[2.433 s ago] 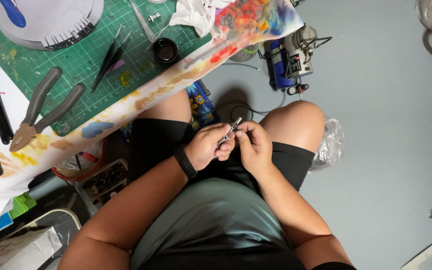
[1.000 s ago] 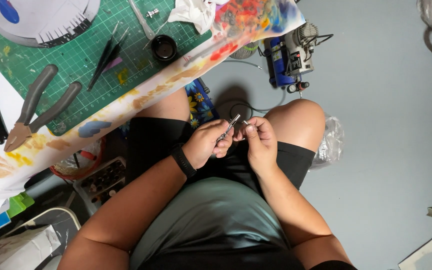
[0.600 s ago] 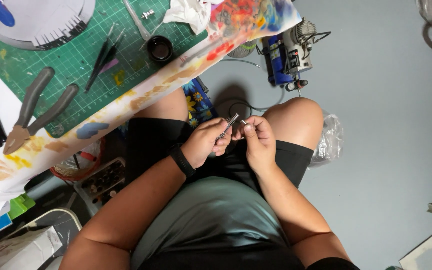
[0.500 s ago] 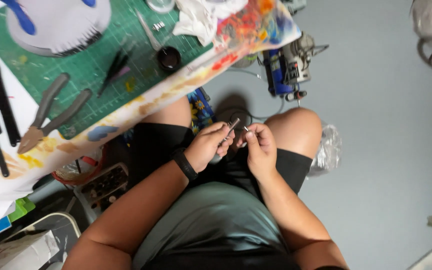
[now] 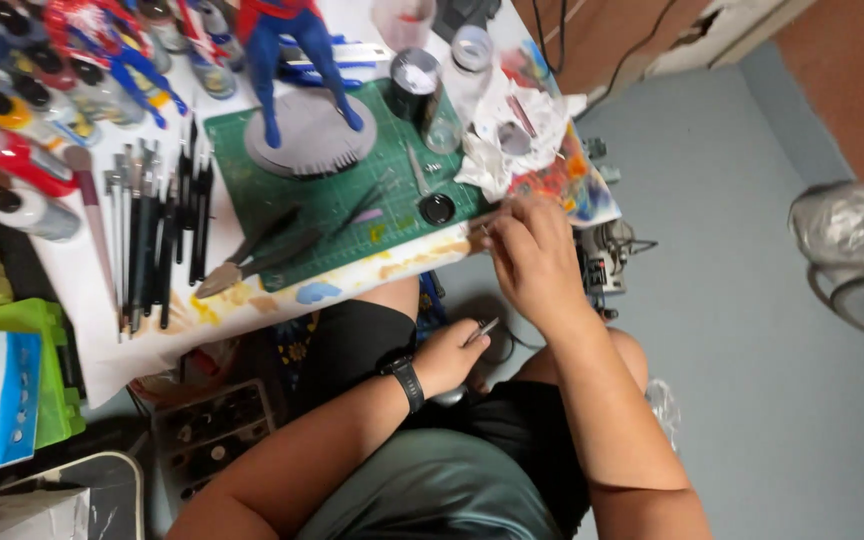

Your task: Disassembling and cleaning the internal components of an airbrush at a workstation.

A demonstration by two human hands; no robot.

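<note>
Closest in, the left hand [image 5: 447,355] rests over the lap, its grip closed around a thin metal tool [image 5: 483,329] whose tip pokes out past the knuckles toward the right forearm. A black watch [image 5: 408,381] sits on that wrist.

Further out, the right hand [image 5: 535,258] reaches to the near edge of the worktop [image 5: 252,305]. Its fingertips [image 5: 493,232] are pinched at the edge, just beside the small black cap [image 5: 438,208]; something small may be between them, but I cannot tell what, or whether the grip holds anything at all.

Beyond the hand lie the green cutting mat [image 5: 332,190], a pair of pliers [image 5: 252,262] on its near corner, crumpled paper towel [image 5: 512,135] and a dark jar [image 5: 413,84]. To the left is a row of brushes [image 5: 157,235], and at the back a red and blue figure [image 5: 287,50] stands on a round grey base [image 5: 310,135].

The risks, as I judge them: the right wrist is near the black cap and could knock it off the edge, and the metal tool, held loosely low over the lap, could slip to the floor or prick the forearm crossing above it.
</note>
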